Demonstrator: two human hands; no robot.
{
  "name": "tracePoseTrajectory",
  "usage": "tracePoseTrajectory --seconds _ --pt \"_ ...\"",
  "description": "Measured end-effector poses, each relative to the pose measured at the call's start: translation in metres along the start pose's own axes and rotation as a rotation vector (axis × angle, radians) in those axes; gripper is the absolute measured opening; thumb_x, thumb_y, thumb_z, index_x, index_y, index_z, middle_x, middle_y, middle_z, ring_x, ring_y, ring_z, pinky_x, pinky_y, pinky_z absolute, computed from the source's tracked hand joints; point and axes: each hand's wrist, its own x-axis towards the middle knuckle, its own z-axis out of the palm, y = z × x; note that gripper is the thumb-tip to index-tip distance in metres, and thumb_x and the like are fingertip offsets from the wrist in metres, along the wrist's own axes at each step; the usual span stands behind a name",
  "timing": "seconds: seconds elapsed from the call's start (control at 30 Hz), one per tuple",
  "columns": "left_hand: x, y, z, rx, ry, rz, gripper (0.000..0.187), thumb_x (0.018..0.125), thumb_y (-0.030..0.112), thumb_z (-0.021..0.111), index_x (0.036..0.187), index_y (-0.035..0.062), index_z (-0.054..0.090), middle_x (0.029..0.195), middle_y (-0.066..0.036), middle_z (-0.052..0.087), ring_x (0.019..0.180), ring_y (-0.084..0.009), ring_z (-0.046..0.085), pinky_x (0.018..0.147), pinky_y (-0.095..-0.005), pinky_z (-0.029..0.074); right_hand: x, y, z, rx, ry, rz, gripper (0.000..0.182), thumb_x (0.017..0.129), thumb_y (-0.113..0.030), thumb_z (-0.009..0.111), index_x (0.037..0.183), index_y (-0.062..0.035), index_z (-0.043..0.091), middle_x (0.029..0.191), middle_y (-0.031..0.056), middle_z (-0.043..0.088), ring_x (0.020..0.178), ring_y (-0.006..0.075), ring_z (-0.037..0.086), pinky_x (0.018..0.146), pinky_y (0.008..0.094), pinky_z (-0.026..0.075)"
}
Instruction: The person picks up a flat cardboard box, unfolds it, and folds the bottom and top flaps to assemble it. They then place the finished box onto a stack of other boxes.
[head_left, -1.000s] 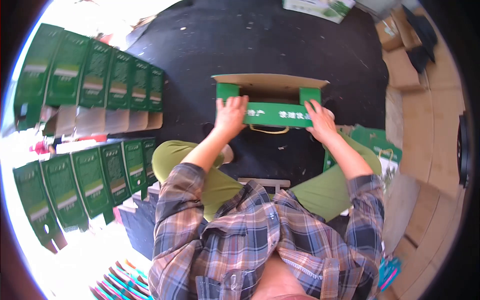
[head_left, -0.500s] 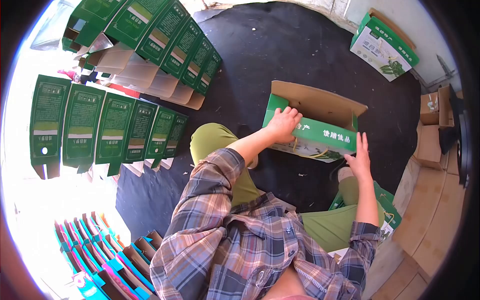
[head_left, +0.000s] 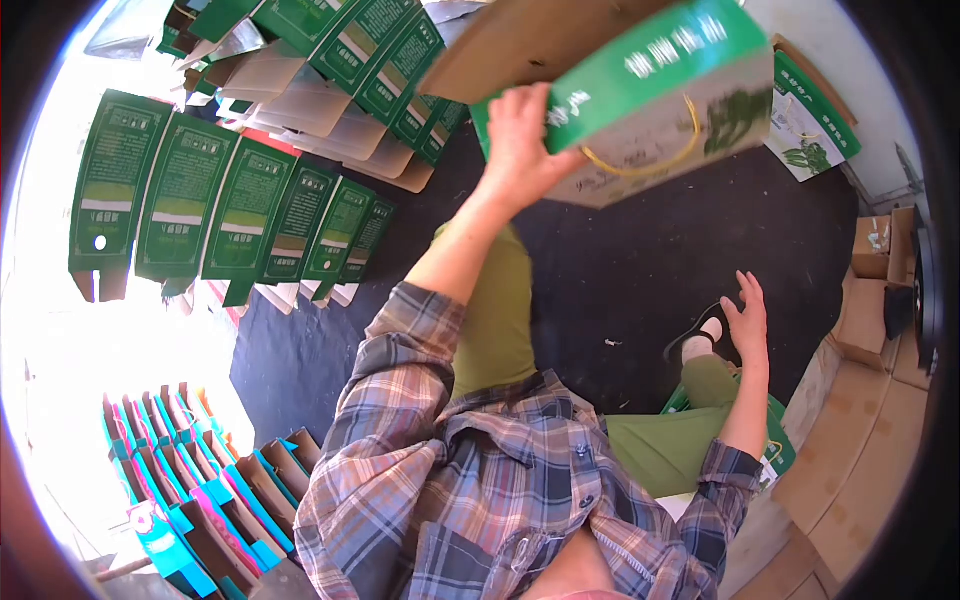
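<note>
A green and white carton [head_left: 650, 110] with a yellow cord handle hangs tilted above the dark floor, its brown inner flap up. My left hand [head_left: 525, 150] grips its left end, with the thumb on the printed side and the fingers over the green edge. Lower right, my right hand [head_left: 747, 312] is off the carton, its fingers apart and nothing in it, above my bent knee and dark shoe.
Rows of green cartons [head_left: 235, 210] stand at the left, with blue and pink boxes [head_left: 200, 480] below them. Another green and white carton [head_left: 812, 125] leans at the back right wall. Brown cardboard boxes [head_left: 845, 430] line the right side. Dark sheeting [head_left: 620, 270] covers the floor.
The carton has risen from the floor, moving up and tilting, with my left hand on it. My right hand has let go of its right end and opened, now lower right.
</note>
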Motion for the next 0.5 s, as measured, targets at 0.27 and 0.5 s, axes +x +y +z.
tracePoseTrajectory --seconds 0.27,0.5 --pt "-0.111 -0.065 -0.067 -0.574 0.307 -0.569 0.076 0.072 0.013 0.072 0.136 -0.0023 0.034 0.124 -0.013 0.043 0.116 -0.0238 0.045 0.097 -0.035 0.038 0.006 -0.017 0.008 -0.005 -0.068 -0.041 0.053 0.082 -0.011 0.064 0.133 -0.0092 0.049 0.142 0.0115 0.041 0.113 0.0281 0.054 0.095 0.0365 0.044" --pt "-0.277 -0.092 -0.049 -1.129 0.589 -1.072 0.048 0.09 0.013 0.059 0.133 0.0014 0.041 0.125 -0.009 0.053 0.113 -0.0196 0.052 0.096 -0.0331 0.041 0.01 -0.012 0.019 0.0 -0.135 -0.053 0.052 0.082 -0.011 0.065 0.132 -0.009 0.05 0.137 0.0111 0.047 0.109 0.0282 0.056 0.092 0.0365 0.046"
